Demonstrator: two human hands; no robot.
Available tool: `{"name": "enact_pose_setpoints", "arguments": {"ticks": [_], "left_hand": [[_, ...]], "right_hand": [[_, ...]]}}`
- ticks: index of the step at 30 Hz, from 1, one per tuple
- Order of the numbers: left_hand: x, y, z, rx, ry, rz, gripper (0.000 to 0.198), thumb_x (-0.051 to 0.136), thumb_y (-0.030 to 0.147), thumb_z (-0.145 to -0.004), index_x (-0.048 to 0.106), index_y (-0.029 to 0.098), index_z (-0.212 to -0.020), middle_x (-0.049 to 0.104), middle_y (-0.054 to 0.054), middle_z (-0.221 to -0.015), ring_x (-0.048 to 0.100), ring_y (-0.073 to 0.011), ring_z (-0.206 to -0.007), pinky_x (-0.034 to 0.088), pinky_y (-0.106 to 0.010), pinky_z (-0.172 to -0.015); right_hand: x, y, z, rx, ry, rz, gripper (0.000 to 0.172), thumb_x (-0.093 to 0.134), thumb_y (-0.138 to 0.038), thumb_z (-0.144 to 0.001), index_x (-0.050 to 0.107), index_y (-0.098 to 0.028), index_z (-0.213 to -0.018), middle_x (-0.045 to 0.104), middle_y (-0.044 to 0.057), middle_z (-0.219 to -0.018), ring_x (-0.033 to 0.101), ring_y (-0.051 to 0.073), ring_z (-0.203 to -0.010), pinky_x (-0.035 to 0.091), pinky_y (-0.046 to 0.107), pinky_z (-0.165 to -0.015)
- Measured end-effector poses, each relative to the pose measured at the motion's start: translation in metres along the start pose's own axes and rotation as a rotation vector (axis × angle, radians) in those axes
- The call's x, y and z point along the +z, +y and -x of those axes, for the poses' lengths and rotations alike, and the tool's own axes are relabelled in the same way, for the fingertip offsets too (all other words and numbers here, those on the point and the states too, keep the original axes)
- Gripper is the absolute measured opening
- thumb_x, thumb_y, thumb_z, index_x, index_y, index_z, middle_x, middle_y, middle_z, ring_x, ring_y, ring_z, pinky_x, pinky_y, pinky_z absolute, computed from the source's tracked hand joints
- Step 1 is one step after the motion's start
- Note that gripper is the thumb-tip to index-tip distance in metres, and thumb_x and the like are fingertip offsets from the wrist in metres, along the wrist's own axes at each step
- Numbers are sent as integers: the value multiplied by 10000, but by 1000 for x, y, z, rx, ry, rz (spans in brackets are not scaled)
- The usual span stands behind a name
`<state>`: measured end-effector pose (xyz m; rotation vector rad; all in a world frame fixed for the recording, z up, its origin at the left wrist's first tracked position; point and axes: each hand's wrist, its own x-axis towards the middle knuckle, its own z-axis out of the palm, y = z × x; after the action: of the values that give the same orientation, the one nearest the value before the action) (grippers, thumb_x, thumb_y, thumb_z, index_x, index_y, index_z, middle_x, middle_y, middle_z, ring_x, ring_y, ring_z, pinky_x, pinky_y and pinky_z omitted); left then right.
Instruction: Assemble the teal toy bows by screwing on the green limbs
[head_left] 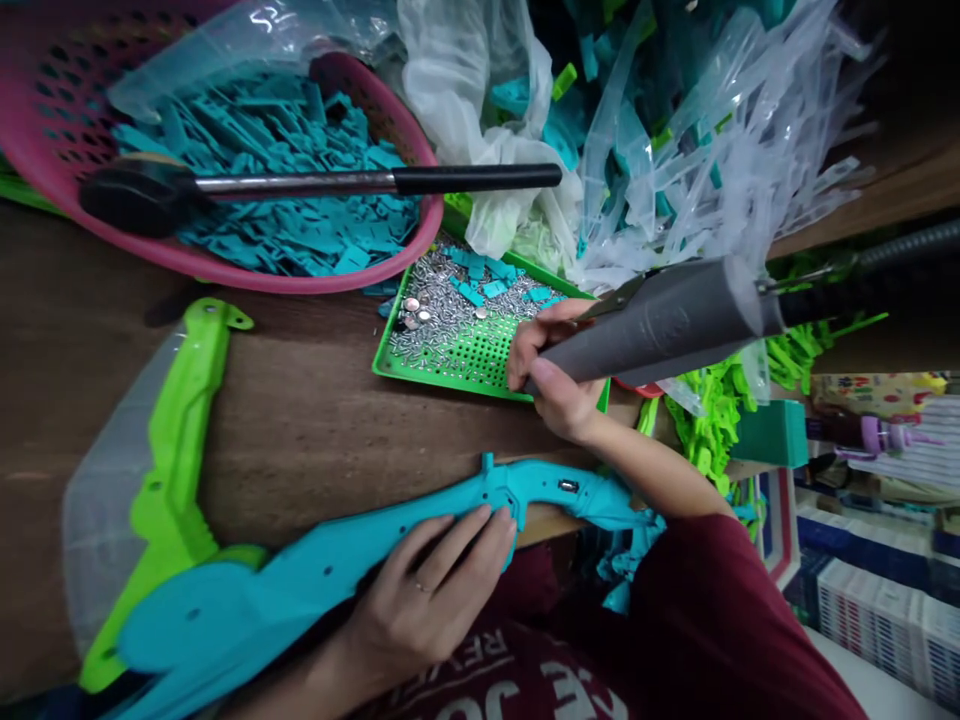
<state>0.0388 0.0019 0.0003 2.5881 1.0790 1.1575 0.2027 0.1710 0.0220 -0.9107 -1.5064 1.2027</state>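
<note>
a: what's the long blue piece (300, 580) like?
b: smooth turquoise plastic, gently curved, with a broad round disc at one end and a narrower bent neck at the other. small dark holes dot its surface, a short peg sticks up from its edge, and a little metal bit sits in a slot on the neck.
a: where is it?
b: along the near edge of the brown table (337, 410), right in front of the person's dark red shirt (712, 620). its disc end overlaps a bright green piece (180, 440) that has a clear panel behind it.
a: and the hands?
b: the left hand (431, 595) lies over the blue piece, fingers stretched out and close together, a ring on one. its thumb is hidden, so i can't tell whether it pinches.
a: the right hand (566, 405)?
b: its fingers and thumb are curled around the narrow end of a grey tool (667, 320), held above the corner of a green tray (484, 350) strewn with small silver pins.
</note>
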Motion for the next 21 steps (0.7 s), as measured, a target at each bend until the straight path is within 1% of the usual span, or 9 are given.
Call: {"name": "enact_pose_setpoints", "arguments": {"ticks": [2,5,8,12,13,15,18,20,21], "left_hand": [[1,0,1,-1,4,-23,322,446,136,-995,718,142,-1167,716,-94,-1250,621,-233,-1192,419,-415,-1073],[3,0,2,-1,4,-50,312,456,157,-1000,701,104,-1186,678,-146,-1308,604,-270,-1239,430,-420,-1048],[3,0,4,21,-15,-78,309,487,174,-995,683,90,-1217,652,-156,-1347,590,-289,-1265,448,-418,-1022],[2,-1,5,51,-12,-93,306,504,153,-983,679,72,-1221,655,-164,-1339,600,-299,-1253,461,-427,-1007],[2,-1,5,56,-8,-90,304,505,148,-982,680,70,-1218,657,-166,-1335,604,-302,-1249,463,-429,-1003],[2,-2,5,64,-2,-88,301,505,141,-981,682,73,-1215,663,-162,-1326,608,-303,-1245,466,-432,-1000],[3,-2,5,56,3,-77,299,504,129,-982,678,88,-1221,684,-141,-1299,618,-292,-1235,462,-432,-1012],[3,-2,4,29,4,-60,297,501,117,-983,675,87,-1222,700,-135,-1273,630,-283,-1220,457,-432,-1025],[2,-2,4,16,-2,-52,296,503,114,-983,673,81,-1223,704,-136,-1265,634,-280,-1215,456,-431,-1030]], "right_hand": [[0,4,0,-20,6,12,474,618,-606,-806,419,-296,-1104,441,-94,-632,481,110,-479,425,266,-459],[0,7,-1,-43,26,12,506,636,-615,-791,413,-294,-1114,432,-97,-628,474,108,-473,421,268,-456],[2,6,-2,-64,32,-19,489,649,-593,-791,423,-281,-1093,442,-99,-628,462,95,-457,403,253,-435],[5,1,-4,-123,45,-118,458,675,-537,-801,422,-277,-1082,470,-106,-624,458,81,-433,387,232,-410],[7,-1,-5,-110,47,-129,465,683,-542,-793,423,-276,-1072,473,-109,-616,457,82,-427,387,233,-408],[9,-2,-10,-37,42,-126,496,705,-571,-760,431,-271,-1043,477,-108,-606,459,87,-431,397,244,-418],[12,-9,-16,50,46,-103,542,725,-626,-709,448,-263,-1002,478,-97,-609,480,99,-479,432,267,-470],[9,-20,-12,62,50,-64,549,720,-648,-705,464,-262,-999,480,-89,-618,493,105,-509,448,275,-502],[7,-29,-6,69,38,-35,544,717,-647,-712,473,-262,-1009,486,-83,-625,505,108,-524,455,276,-513]]}}
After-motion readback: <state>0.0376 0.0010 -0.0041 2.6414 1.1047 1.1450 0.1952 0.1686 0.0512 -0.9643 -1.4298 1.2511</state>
